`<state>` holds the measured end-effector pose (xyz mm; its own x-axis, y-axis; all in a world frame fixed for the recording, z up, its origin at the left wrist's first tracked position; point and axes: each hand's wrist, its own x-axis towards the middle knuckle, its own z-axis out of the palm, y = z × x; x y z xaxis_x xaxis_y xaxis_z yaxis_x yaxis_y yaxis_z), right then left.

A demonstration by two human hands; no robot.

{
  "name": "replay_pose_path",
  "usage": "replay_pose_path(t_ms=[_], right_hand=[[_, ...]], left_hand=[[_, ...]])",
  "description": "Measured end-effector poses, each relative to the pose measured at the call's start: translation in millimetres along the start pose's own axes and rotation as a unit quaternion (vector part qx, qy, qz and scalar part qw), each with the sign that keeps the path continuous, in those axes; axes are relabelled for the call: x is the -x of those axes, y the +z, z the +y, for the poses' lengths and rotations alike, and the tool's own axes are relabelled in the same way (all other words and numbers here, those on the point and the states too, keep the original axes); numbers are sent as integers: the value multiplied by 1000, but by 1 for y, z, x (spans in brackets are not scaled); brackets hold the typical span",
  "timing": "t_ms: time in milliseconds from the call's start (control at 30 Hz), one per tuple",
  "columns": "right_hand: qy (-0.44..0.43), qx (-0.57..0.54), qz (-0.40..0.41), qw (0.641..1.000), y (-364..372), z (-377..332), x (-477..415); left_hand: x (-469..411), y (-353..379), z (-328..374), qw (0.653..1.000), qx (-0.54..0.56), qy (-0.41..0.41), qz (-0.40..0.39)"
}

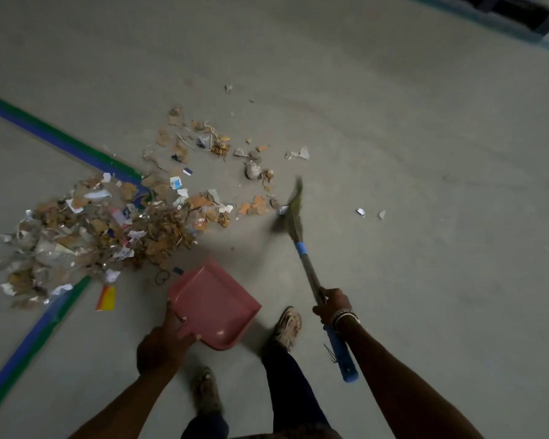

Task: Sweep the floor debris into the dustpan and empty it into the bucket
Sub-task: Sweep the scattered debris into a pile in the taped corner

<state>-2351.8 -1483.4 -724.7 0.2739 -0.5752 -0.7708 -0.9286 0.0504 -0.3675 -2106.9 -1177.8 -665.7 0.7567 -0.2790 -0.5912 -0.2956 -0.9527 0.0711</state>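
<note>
Debris [86, 236] heaped beyond and left of pink dustpan [214, 304], mouth apparently turned that way; left hand [164, 340], the nearer, gripping its near rim; right hand [332, 304] clamped round broom [308, 270], bristles beyond-right (bucket unseen).

Surfaces you're working with
Your dustpan [214, 307] is smooth plastic, your broom [309, 274] straw-like bristle; the debris [86, 236] is cardboard, paper and shiny film on a matt floor [393, 137].

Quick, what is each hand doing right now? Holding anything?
Left hand: closed, gripping the rear edge of the pink dustpan.
Right hand: closed, gripping the handle of the broom.
</note>
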Motion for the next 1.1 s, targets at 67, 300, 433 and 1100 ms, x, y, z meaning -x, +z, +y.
replay_pose_path(t_ms=[67, 300, 433, 1100], right_hand=[[-28, 14, -40, 999, 2, -3, -1], [-105, -41, -68, 991, -29, 17, 26], [-52, -94, 5, 994, -60, 53, 38], [198, -193, 169, 946, -159, 136, -18]], left_hand=[[3, 2, 11, 1000, -7, -2, -4], [4, -6, 47, 999, -13, -28, -10], [-2, -4, 65, 1000, -9, -14, -20], [-51, 29, 121, 998, -8, 1, -55]])
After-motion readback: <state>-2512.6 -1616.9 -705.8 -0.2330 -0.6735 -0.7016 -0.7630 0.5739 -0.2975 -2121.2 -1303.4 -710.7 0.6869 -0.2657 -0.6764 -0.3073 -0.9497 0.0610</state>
